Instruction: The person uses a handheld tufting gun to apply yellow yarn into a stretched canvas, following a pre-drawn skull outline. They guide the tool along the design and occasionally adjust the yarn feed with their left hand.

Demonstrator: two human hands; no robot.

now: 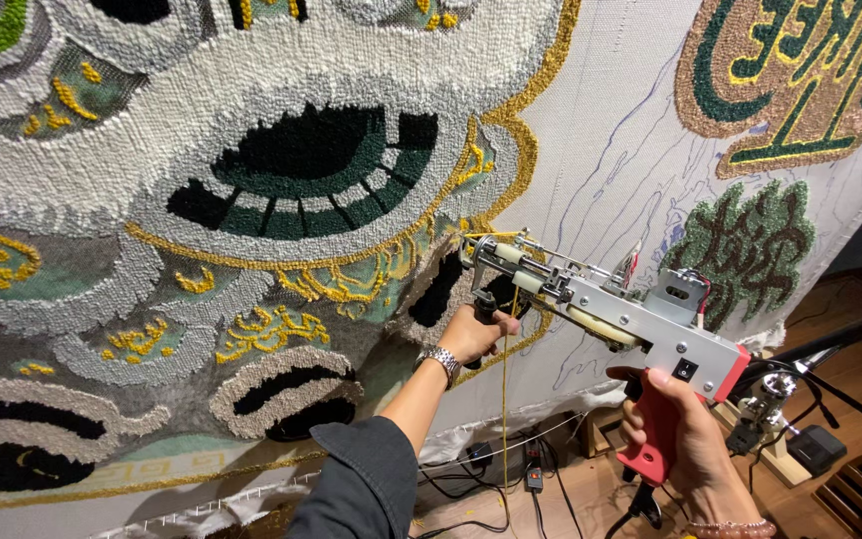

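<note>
A tufting gun [616, 317] with a metal body and a red handle points its needle at a large stretched cloth [601, 150]. My right hand [685, 439] grips the red handle at lower right. My left hand [473, 331], wearing a metal wristwatch, holds the gun's black front grip close to the cloth. A strand of yellow yarn [504, 399] hangs down from the gun's nose. The needle sits at a yellow tufted outline [511, 130] beside a grey, white and dark green tufted pattern [301, 170].
Untufted cloth with drawn blue lines lies right of the gun. A green and brown tufted leaf shape [750, 250] and a tan and green emblem [800, 70] sit at upper right. Cables and a power strip [511, 469] lie on the wooden floor below. A black stand [830, 349] is at right.
</note>
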